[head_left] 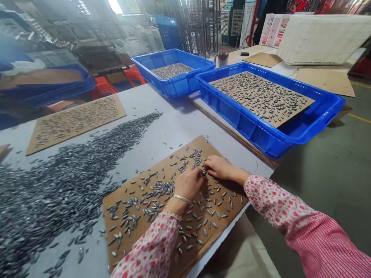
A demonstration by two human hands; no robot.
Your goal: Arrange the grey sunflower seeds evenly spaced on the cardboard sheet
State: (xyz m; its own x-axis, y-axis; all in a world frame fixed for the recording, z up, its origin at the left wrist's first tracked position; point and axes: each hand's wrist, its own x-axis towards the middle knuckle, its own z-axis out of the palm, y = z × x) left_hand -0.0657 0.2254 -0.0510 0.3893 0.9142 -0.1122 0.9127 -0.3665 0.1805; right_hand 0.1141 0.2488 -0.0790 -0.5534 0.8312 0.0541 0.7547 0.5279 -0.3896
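Observation:
A brown cardboard sheet [185, 247] lies on the white table before me, strewn with small grey metal pieces [162, 188], some in clumps and others apart. Over its middle is my left hand [189, 183], a bracelet on the wrist, fingers bent and closed around small pieces partly hidden by them. Just to its right, my right hand [218, 166] has its fingertips pinched at the same pieces, close to the left fingertips. A large heap of the same grey pieces [69, 185] spreads over the table on the left.
Beyond the right hand stands a blue tray [246, 125] holding a covered cardboard sheet. Another blue tray [174, 87] is behind it. A second covered sheet [78, 119] lies back left. Farther off are a brown-lidded jug [222, 58] and a white crate [324, 40].

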